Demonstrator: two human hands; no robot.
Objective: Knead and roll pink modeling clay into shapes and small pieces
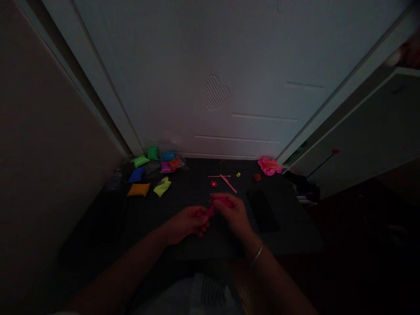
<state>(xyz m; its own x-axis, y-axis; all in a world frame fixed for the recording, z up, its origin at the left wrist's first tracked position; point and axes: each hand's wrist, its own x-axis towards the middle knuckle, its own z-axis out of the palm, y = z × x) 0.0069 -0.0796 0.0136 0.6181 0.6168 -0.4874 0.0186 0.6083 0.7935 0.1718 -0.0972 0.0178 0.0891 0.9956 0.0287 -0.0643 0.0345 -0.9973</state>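
Pink modelling clay point(211, 211) stretches between my two hands above the dark table. My left hand point(188, 224) pinches its lower end, with a bit of pink showing at the fingertips. A larger pink lump sits in my right hand point(231, 214), thumb pressed against it. Just beyond the hands lies a small dark-pink clay flower point(214, 184) with a yellow centre. Near it are a thin pink stick tool point(219, 176) and a flat pink tool point(229, 184). A tiny yellow-green clay piece point(238, 174) and a brownish-orange lump point(257, 177) lie further right.
Several coloured clay packets, among them an orange one point(138, 190), a blue one point(136, 174) and a yellow one point(162, 187), lie at the table's left. A dark phone-like slab point(262, 211) is on the right. A pink flower-shaped item point(269, 166) sits by the white panel point(183, 87).
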